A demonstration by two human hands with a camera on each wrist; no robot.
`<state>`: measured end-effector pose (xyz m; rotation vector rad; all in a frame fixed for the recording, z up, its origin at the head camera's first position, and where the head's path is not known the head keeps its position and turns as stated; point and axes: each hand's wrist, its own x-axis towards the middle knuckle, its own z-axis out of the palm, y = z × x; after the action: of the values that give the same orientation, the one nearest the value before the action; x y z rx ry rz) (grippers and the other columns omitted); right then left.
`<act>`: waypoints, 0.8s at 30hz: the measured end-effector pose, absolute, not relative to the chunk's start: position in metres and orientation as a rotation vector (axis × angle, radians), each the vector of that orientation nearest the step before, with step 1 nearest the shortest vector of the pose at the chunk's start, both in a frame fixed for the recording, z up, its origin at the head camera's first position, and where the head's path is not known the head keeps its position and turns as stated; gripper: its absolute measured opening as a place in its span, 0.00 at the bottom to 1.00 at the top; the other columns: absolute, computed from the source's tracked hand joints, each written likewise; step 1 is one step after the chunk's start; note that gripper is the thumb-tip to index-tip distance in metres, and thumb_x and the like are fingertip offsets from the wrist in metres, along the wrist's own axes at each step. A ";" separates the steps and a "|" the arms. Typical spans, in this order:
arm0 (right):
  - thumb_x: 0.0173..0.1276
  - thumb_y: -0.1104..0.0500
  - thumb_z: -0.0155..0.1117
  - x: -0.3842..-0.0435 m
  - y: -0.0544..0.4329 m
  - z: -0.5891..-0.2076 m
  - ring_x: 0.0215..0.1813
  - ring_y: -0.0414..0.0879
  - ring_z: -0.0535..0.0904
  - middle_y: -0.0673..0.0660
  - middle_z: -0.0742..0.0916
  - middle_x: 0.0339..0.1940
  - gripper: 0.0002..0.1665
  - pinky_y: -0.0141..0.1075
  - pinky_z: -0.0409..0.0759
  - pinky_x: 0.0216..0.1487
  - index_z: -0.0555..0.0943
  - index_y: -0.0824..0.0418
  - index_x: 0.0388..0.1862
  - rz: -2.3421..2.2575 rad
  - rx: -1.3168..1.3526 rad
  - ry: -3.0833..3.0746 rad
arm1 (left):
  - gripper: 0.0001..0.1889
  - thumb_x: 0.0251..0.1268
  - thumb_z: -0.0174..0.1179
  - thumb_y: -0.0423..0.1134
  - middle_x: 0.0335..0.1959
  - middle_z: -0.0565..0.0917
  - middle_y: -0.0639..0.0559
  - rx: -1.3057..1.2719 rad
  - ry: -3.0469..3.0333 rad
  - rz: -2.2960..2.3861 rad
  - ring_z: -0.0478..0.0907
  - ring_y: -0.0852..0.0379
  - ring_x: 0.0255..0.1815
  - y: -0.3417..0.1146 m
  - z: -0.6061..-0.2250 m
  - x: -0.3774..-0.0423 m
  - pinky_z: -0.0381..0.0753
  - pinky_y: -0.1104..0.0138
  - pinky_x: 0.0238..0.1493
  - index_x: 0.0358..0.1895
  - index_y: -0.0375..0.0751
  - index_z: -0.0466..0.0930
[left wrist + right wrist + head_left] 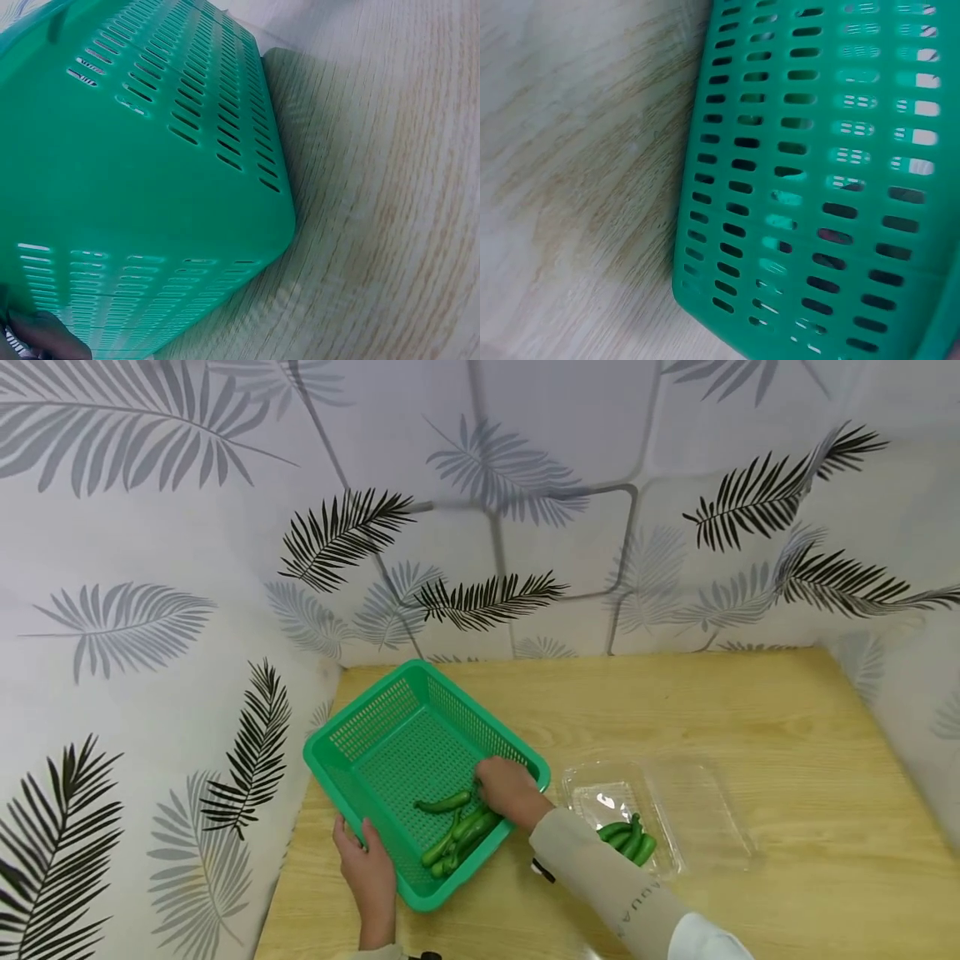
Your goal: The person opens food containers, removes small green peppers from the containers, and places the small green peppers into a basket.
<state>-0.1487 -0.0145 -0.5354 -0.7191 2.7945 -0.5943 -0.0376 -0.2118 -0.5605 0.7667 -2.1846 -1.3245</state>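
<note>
A green plastic basket [420, 735] sits tilted at an angle on the table, with several green peppers [457, 839] in its near corner. My left hand [367, 868] grips the basket's left rim, thumb on the rim and fingers on the outer wall. In the left wrist view, a fingertip [49, 334] shows beside the slotted wall. Reaching over the right rim, my right hand [510, 789] is down inside the basket beside the peppers. Its fingertips are hidden, so whether it pinches a pepper cannot be told. The right wrist view shows mostly the basket's outer wall [810, 187].
Right of the basket lies an open clear plastic clamshell box [667, 814], with several green peppers [630, 839] in its left half. My right forearm partly covers the box's near side. Leaf-patterned sheeting [465, 527] borders the wooden table [825, 793] at the back and sides.
</note>
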 end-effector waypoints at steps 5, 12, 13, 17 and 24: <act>0.68 0.63 0.58 -0.139 -0.008 -0.526 0.45 0.44 0.80 0.52 0.85 0.43 0.10 0.34 0.78 0.40 0.84 0.58 0.44 -0.761 -0.904 2.807 | 0.27 0.74 0.43 0.46 0.27 0.77 0.38 0.738 -2.170 -1.349 0.76 0.46 0.27 -0.212 -0.560 -0.039 0.72 0.64 0.24 0.70 0.38 0.53; 0.65 0.64 0.60 -0.112 0.019 -0.506 0.42 0.41 0.78 0.49 0.83 0.38 0.08 0.33 0.77 0.41 0.84 0.56 0.39 -0.931 -1.125 2.915 | 0.28 0.74 0.43 0.47 0.28 0.77 0.36 0.771 -2.177 -1.363 0.77 0.43 0.28 -0.212 -0.561 -0.035 0.72 0.65 0.24 0.71 0.39 0.52; 0.64 0.64 0.61 -0.108 0.025 -0.503 0.43 0.41 0.78 0.48 0.83 0.39 0.08 0.33 0.77 0.41 0.84 0.55 0.39 -0.960 -1.134 2.931 | 0.28 0.74 0.43 0.47 0.29 0.77 0.36 0.772 -2.178 -1.370 0.77 0.43 0.28 -0.212 -0.561 -0.035 0.72 0.65 0.23 0.71 0.39 0.52; 0.62 0.64 0.64 -0.098 0.052 -0.495 0.44 0.41 0.78 0.48 0.83 0.40 0.08 0.32 0.77 0.41 0.83 0.55 0.40 -1.022 -1.165 3.001 | 0.28 0.74 0.43 0.48 0.29 0.77 0.34 0.774 -2.168 -1.396 0.76 0.41 0.27 -0.212 -0.562 -0.035 0.71 0.66 0.22 0.71 0.39 0.52; 0.57 0.67 0.68 -0.092 0.102 -0.500 0.43 0.42 0.78 0.49 0.83 0.38 0.10 0.34 0.78 0.39 0.83 0.57 0.38 -1.021 -1.120 3.062 | 0.29 0.74 0.42 0.48 0.27 0.76 0.37 0.759 -2.189 -1.390 0.76 0.43 0.24 -0.212 -0.561 -0.036 0.72 0.66 0.21 0.71 0.38 0.50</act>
<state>-0.0917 0.1021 -0.5004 -1.1198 3.0622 -1.0212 -0.0359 -0.2120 -0.5608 0.7591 -2.1889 -1.3900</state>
